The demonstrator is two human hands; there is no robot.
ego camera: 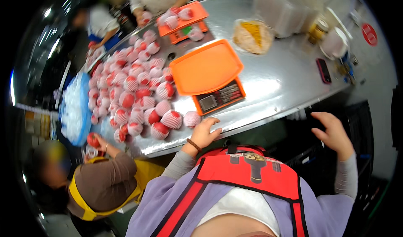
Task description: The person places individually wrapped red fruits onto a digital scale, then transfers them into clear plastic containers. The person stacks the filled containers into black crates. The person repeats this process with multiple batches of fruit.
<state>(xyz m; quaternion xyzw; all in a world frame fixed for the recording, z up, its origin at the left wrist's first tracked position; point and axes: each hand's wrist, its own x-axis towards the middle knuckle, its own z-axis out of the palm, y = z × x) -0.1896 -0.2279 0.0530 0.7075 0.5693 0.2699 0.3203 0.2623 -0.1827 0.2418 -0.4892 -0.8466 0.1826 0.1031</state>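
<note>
My left hand (204,132) rests near the front edge of a steel table, its fingers apart and holding nothing, just below a foam-netted tomato (192,119). To the right, my right hand (330,131) hangs in front of the table's edge, fingers spread, with nothing in it. Ahead of me stands an orange digital scale (217,97) with a bare orange tray (207,67) on top, tilted in view. A large heap of red tomatoes in pink foam nets (127,100) spreads to the left of the scale.
A second orange scale (182,20) holds netted tomatoes, near a co-worker's hands. A co-worker at left holds a tomato (93,140) beside a blue bag of foam nets (75,108). Plastic containers (280,12), a phone (323,71) and a bag with yellow contents (252,37) lie rightward.
</note>
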